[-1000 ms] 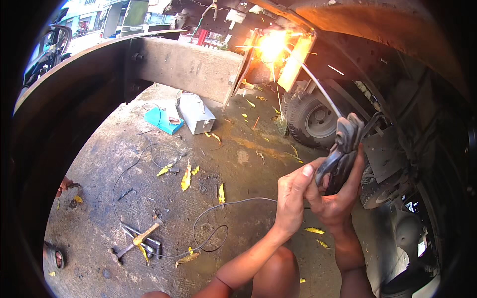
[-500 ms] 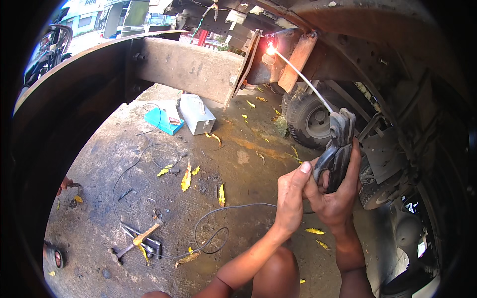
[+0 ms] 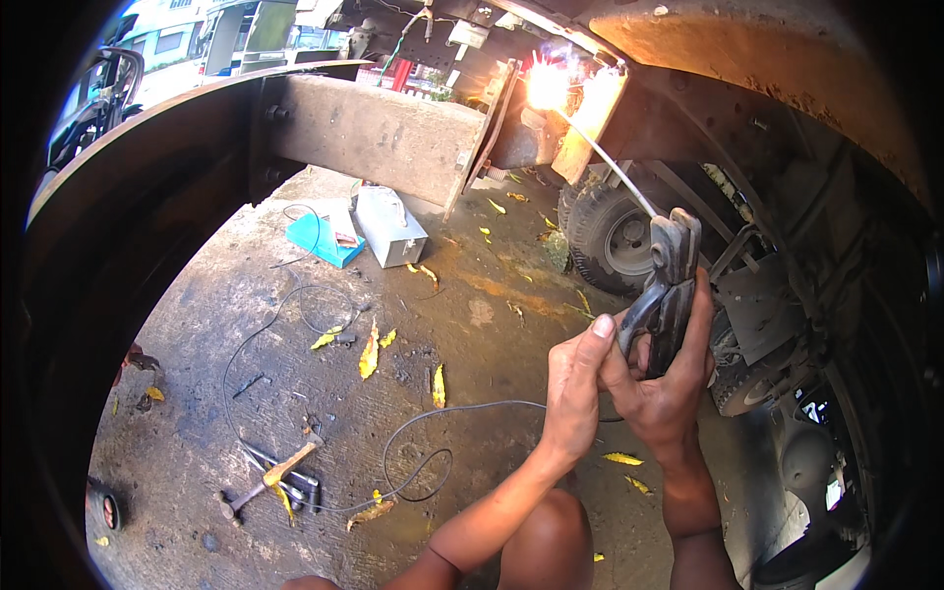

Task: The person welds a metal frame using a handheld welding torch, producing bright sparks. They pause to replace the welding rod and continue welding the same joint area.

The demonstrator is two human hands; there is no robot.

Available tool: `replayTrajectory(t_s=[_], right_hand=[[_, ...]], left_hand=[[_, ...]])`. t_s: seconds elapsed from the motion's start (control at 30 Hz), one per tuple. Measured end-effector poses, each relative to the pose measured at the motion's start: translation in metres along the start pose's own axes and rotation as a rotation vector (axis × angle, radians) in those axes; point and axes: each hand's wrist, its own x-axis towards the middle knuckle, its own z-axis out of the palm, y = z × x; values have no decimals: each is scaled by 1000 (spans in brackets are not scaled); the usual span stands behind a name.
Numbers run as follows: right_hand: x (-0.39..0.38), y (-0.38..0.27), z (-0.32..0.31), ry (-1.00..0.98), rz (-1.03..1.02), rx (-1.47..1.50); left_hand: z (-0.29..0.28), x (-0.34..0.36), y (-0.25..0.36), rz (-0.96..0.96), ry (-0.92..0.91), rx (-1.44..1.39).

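Note:
My right hand is wrapped around the handle of a black welding electrode holder. A thin pale welding rod is clamped in its jaws and slants up and left. At the rod's far end a bright arc with sparks burns, hiding the spot it touches. Beside the glare is a tilted rusty steel plate under the vehicle frame. My left hand is closed against my right one, its thumb up near the right thumb; its other fingers are mostly hidden.
A steel beam crosses ahead, bolted to a dark curved rail. A truck wheel stands beyond the holder. On the concrete lie a grey metal box, a blue box, a hammer and a loose black cable.
The small red glow at the rod's tip has flared into a large bright arc with sparks, lighting the metal overhead. The holder and both hands have barely moved.

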Motion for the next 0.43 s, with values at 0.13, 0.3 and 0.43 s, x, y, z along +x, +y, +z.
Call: replayTrajectory(t_s=[0.13,0.3,0.43], right_hand=[[-1,0,0,-12,36,34],[-2,0,1,-18,78,53],[-4,2,0,-23,76,45]], left_hand=[[0,0,-1,-3,7,-18],[-1,-1,-1,-4,14,-19],[-2,0,-1,-16,-1,3]])
